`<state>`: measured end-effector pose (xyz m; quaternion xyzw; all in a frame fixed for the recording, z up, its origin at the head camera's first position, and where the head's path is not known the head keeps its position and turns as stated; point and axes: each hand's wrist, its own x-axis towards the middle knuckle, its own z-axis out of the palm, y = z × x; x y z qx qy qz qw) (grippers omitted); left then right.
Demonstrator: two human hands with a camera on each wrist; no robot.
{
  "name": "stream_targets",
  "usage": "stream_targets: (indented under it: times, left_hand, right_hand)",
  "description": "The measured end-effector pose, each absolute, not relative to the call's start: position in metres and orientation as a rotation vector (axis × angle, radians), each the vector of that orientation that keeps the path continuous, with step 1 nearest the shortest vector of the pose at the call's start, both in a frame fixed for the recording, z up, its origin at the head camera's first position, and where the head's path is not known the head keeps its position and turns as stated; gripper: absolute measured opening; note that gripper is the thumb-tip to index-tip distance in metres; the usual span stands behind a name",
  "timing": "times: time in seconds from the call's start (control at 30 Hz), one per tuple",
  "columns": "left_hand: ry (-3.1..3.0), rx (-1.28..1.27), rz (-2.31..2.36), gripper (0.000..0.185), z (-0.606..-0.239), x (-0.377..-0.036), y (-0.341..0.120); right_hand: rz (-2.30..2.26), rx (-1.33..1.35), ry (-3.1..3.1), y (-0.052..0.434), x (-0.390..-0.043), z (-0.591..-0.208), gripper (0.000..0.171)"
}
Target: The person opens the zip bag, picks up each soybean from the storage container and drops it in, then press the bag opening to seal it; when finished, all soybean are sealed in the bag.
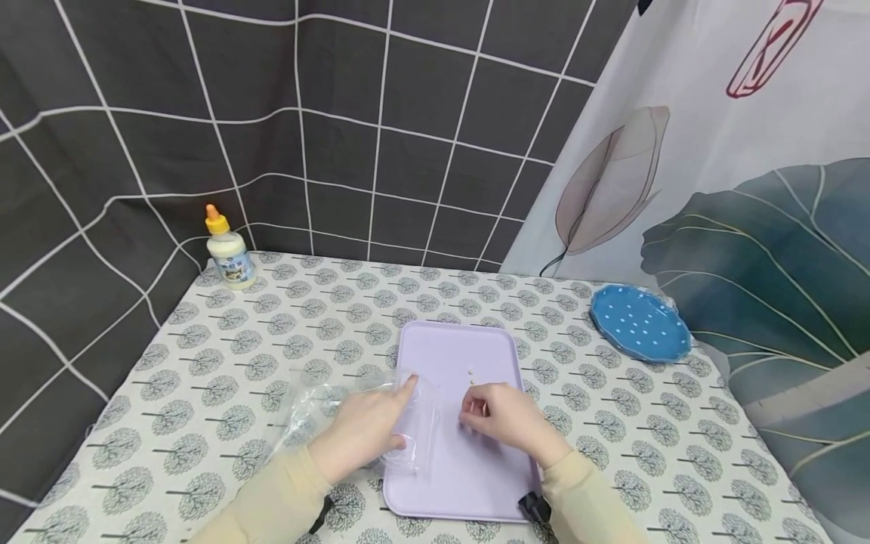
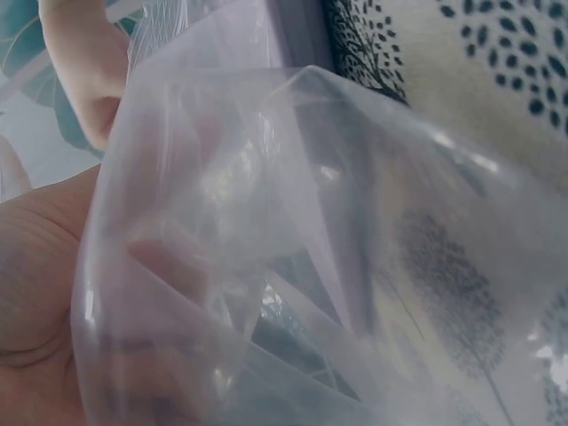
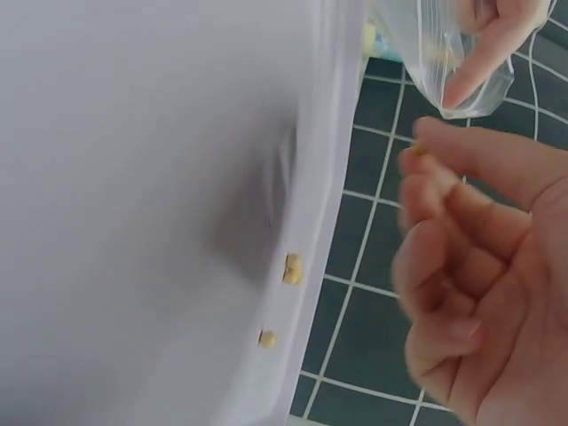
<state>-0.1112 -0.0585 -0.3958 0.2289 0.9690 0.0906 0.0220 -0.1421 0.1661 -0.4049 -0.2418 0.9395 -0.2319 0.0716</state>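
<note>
My left hand [image 1: 367, 431] holds a clear plastic bag [image 1: 306, 408] over the left edge of the lilac tray [image 1: 451, 351]. Its index finger stretches along the bag's top edge, and in the left wrist view the crumpled plastic [image 2: 231, 213] partly covers the fingers. Above the tray's right half is my right hand [image 1: 506, 415]. Between its thumb and index finger it pinches a small yellowish bean [image 3: 419, 149]; the remaining fingers are curled. A few similar beans [image 3: 293, 269] lie on the tray, just beyond the right hand in the head view.
A glue bottle [image 1: 232, 253] with a yellow cap and orange tip stands at the table's back left corner. The blue polka-dot dish [image 1: 640, 323] lies at the back right. Under everything is a tree-print tablecloth [image 1: 326, 302], and a dark grid curtain [image 1: 340, 151] hangs behind.
</note>
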Motion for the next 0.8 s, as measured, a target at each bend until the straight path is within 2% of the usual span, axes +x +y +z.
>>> stream_targets:
  times: [0.5, 0.8]
  left_hand:
    - [2.999, 0.711, 0.289, 0.093, -0.393, -0.111, -0.056]
    - [2.997, 0.704, 0.288, 0.092, -0.394, -0.112, -0.055]
  right_hand:
    - [-0.830, -0.913, 2.779, 0.139, -0.141, -0.402, 0.007]
    - [-0.869, -0.842, 2.823, 0.147, -0.145, -0.404, 0.010]
